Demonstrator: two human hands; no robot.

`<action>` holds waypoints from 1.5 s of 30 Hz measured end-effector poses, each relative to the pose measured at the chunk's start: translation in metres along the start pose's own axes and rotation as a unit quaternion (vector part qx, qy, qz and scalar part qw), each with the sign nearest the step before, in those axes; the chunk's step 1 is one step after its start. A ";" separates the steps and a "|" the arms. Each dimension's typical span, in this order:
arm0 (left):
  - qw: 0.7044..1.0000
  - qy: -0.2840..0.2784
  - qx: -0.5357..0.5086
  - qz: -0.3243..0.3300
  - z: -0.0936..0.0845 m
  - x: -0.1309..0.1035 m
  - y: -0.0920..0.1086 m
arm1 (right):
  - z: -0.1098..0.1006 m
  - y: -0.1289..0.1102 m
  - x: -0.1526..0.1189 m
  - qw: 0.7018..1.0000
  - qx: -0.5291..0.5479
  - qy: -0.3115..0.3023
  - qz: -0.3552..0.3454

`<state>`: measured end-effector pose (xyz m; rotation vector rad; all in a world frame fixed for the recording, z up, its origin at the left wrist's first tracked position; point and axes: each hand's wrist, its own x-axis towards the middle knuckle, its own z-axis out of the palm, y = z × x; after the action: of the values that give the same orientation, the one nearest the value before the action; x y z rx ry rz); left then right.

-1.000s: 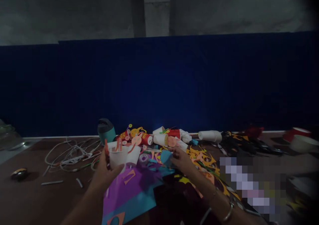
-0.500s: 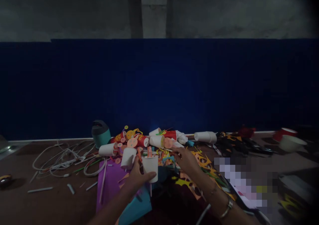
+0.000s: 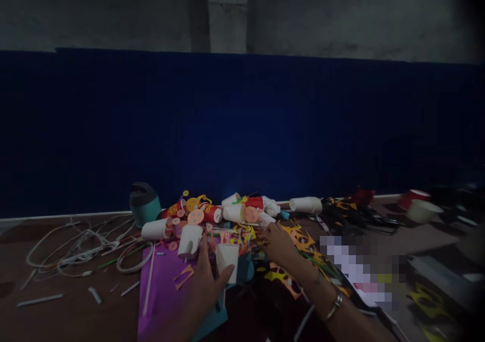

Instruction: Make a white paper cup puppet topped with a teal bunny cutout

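My left hand (image 3: 204,279) is wrapped round a white paper cup (image 3: 228,257), the thumb across its front. An orange paper strip (image 3: 225,238) shows at the cup's rim, and a thin white stick (image 3: 224,298) hangs below it. To the right of the cup, my right hand (image 3: 279,243) is over the coloured paper scraps with its fingers drawn together. Whatever is between those fingers is hidden. Another white paper cup (image 3: 188,241) rests just left of the held one, beside my left fingers.
Several white and red cups with paper cutouts lie behind my hands. A purple sheet (image 3: 162,281) is at the left, near tangled white cable (image 3: 76,251). A teal-and-dark container (image 3: 145,205) stands by the blue wall panel (image 3: 242,130). Orange scraps (image 3: 299,236) lie to the right.
The view has shifted slightly, moving the table things leftward. My left fingers have straightened and spread more around the cup. My right hand has stayed over the scraps.
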<state>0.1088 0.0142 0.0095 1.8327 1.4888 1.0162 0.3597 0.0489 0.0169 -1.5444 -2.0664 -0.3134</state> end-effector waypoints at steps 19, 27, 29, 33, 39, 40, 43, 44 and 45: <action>0.943 0.090 0.156 0.279 -0.008 -0.001 0.002 | -0.033 -0.049 0.015 0.852 0.509 0.000 0.121; 0.923 0.079 0.186 0.327 -0.013 -0.001 0.002 | -0.023 -0.075 -0.010 0.958 0.283 0.041 -0.037; 0.922 0.058 0.192 0.331 -0.014 0.000 0.003 | -0.027 -0.077 -0.013 0.965 0.246 0.033 -0.082; 0.926 0.041 0.190 0.325 -0.014 0.002 0.001 | -0.032 -0.080 -0.015 0.963 0.217 0.045 -0.150; 0.919 0.089 0.166 0.347 -0.016 0.002 0.001 | -0.026 -0.083 -0.018 0.959 0.195 0.045 -0.201; 0.919 0.099 0.157 0.347 -0.017 0.002 0.001 | -0.027 -0.083 -0.018 0.958 0.192 0.042 -0.209; 0.923 0.124 0.130 0.341 -0.018 0.005 -0.005 | -0.032 -0.084 -0.017 0.954 0.193 0.048 -0.224; 0.923 0.131 0.126 0.340 -0.018 0.006 -0.007 | -0.034 -0.084 -0.016 0.953 0.195 0.053 -0.227; 0.922 0.136 0.125 0.339 -0.018 0.007 -0.010 | -0.037 -0.084 -0.015 0.952 0.196 0.054 -0.229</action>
<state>0.0893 0.0225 0.0131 2.5726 1.1736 1.5013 0.2939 -0.0077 0.0503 -0.7928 -2.2150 -0.1348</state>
